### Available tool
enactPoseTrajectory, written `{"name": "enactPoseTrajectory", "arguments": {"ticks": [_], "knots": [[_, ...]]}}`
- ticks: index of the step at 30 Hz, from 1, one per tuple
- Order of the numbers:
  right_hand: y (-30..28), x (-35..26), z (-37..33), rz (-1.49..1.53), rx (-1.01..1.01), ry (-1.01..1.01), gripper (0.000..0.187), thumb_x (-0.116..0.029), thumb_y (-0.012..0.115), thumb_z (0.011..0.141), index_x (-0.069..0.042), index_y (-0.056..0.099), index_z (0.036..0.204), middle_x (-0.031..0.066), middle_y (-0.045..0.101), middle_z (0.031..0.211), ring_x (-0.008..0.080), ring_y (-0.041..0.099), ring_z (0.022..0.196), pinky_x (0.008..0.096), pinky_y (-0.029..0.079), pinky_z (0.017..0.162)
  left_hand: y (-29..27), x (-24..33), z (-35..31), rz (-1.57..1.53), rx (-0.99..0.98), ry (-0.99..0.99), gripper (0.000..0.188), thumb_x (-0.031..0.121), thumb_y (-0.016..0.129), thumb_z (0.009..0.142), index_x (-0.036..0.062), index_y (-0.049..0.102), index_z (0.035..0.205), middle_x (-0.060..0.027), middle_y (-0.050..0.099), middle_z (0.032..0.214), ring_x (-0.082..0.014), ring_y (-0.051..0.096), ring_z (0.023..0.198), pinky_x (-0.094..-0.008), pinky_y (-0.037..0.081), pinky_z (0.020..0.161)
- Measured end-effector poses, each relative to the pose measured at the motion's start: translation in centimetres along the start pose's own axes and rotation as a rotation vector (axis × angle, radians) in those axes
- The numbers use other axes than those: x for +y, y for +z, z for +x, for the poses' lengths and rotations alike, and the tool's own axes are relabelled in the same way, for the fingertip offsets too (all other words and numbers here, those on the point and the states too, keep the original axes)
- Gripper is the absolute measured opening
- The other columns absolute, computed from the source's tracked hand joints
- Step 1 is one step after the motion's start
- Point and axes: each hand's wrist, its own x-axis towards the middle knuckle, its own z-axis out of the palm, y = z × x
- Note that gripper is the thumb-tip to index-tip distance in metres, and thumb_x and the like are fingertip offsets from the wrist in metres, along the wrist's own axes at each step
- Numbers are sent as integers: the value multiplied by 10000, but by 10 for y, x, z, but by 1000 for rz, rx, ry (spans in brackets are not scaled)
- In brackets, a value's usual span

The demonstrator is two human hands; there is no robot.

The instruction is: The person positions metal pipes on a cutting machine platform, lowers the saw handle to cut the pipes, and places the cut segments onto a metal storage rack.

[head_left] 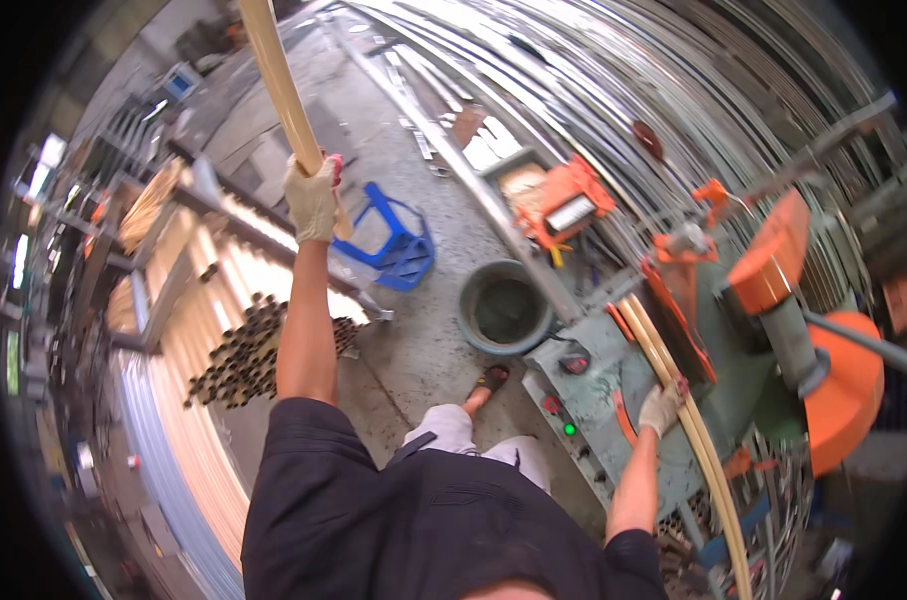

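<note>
My left hand, in a pale work glove, is closed round a long tan tube that runs out past the top edge. Its short end shows just below the glove. Out to the right, my gloved right hand grips a pair of long tan tubes that appear to lie side by side. They cross the grey-green machine table beside an orange cut-off saw and run down past the lower edge. The fingers of the right hand are partly hidden behind these tubes.
A blue plastic stool and a round grey tub stand on the floor ahead. Stacked tubes lie at the left, their ends toward me. Metal bars fill the far right. A green light glows on the machine's front.
</note>
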Motion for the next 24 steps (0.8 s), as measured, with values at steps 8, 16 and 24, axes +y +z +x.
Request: {"name": "enactPoseTrajectory", "arguments": {"ticks": [8,16,24], "knots": [[46,5,18,-101,47,226,608,-313,502,1002,-99,316,1540,137,259,1614,351,220,1486,553,185,1188,-244,133,35,680,311,-81,345,264,816,804,30,578,891,19,489,551,-101,462,401,-275,395,362],[63,-30,22,-106,48,123,548,-296,483,1003,-48,382,1482,207,375,1529,379,303,1438,501,262,1167,-397,-5,148,1104,323,-477,379,319,835,694,27,747,920,-121,677,842,-216,615,801,-359,495,719],[69,-79,62,-15,207,95,515,-236,568,927,-41,482,1396,192,434,1475,407,321,1406,546,217,1159,-371,-77,175,1205,49,-464,383,298,795,744,14,721,990,-134,677,905,-228,619,848,-356,494,756]]}}
